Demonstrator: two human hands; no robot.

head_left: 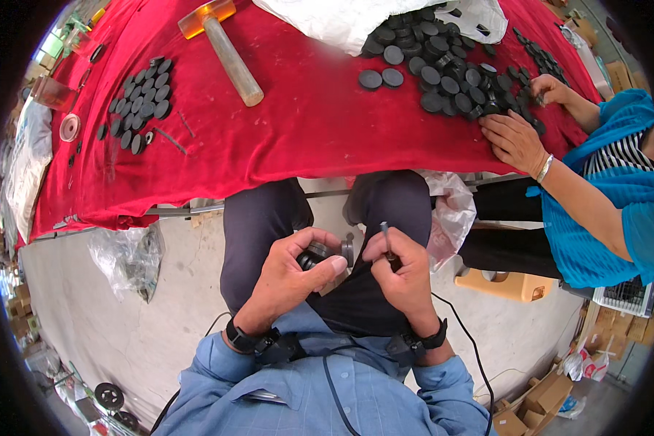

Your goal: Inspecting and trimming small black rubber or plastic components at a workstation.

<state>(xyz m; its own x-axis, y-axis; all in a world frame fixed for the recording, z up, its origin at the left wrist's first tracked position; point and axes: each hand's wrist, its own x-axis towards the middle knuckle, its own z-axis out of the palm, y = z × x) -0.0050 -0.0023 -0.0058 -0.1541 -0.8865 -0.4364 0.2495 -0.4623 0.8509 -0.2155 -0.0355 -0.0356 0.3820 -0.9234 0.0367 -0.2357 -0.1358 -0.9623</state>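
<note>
The two hands are apart above the person's lap, the left hand (289,272) curled around some black round pieces (314,256), its thumb hiding part of them, the right hand (402,272) gripping a small tool (392,258) whose metal shaft points up toward the table; the black round pieces are thus over the thighs, below the table edge and short of the red cloth (291,138); on that cloth, to the left, stands a loose cluster of black discs (142,102), with a thin dark rod (169,140) just beside it and a pink ring (70,127) farther left; a mallet (229,58) with an amber head and a wooden handle lies slantwise between that cluster and a big heap of black discs (447,65) on the right, which spreads in front of a white sack (327,20); a co-worker's hands, one (516,142) at the near edge of the heap and the other (552,90) farther right, take up that corner; a clear plastic bag (450,218) hangs by the right knee, another bag (128,259) hangs at left below the cloth; a black cable (474,338) loops past the right forearm, and a yellow stool (512,285) stands on the floor at right
</note>
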